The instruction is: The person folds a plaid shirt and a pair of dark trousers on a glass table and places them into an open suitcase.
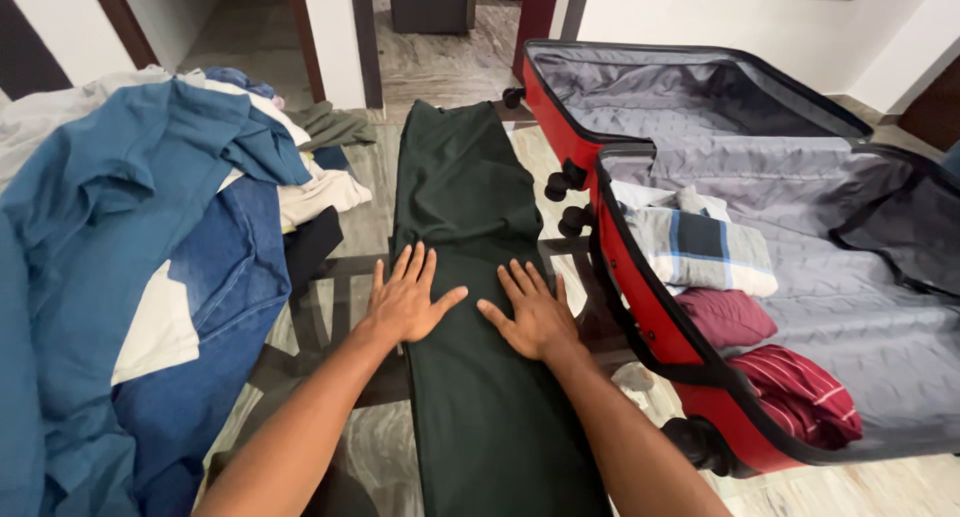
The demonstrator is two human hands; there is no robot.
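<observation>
Both palms, left hand (405,302) and right hand (535,312), flat and gripping nothing on dark green garment (465,197) stretched along floor (860,487); three folded pieces (700,247) already in red suitcase (640,307), clothes heap (130,247) unfolded at left.

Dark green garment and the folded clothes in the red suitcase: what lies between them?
In the head view, only the suitcase's red near wall separates the dark green garment from the folded clothes.

Matt dark-green cloth garment (470,277); glossy red hard-shell suitcase (650,307), grey fabric lining.
</observation>
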